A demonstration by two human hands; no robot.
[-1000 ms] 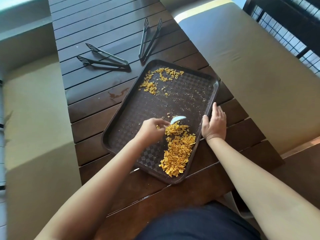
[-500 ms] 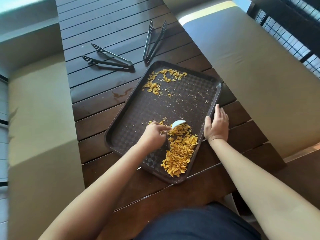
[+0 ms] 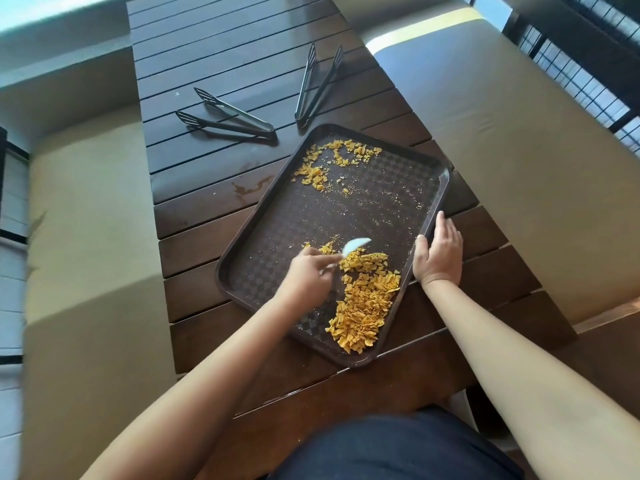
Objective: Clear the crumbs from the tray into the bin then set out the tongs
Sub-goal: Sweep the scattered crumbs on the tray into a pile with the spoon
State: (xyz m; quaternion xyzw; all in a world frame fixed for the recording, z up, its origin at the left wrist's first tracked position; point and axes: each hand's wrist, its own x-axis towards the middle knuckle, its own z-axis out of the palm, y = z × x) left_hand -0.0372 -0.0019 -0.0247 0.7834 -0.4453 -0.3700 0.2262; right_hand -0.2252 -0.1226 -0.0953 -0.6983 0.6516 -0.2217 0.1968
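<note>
The surface (image 3: pixel 214 50) is a dark slatted wood top, flanked on both sides by tan cushioned benches (image 3: pixel 502 140). No bin is in view.

The tray (image 3: pixel 263 237) lies on the surface at a diagonal, long axis running from the near edge toward the far right. The right hand (image 3: pixel 439 256) rests flat on the tray's right rim, fingers extended, holding nothing.

The main crumb pile (image 3: pixel 363 306) sits in the tray's near corner. A smaller scatter of crumbs (image 3: pixel 332 161) remains at the far end, well apart from both hands.

Two pairs of tongs (image 3: pixel 228 121) lie beyond the tray, untouched.

The left hand (image 3: pixel 308 275) has its grip closed on a small white scraper (image 3: pixel 355 245), the blade just beside the pile's far edge. The far scatter lies straight ahead of the blade along the tray's long axis; the left hand is nearer it.
</note>
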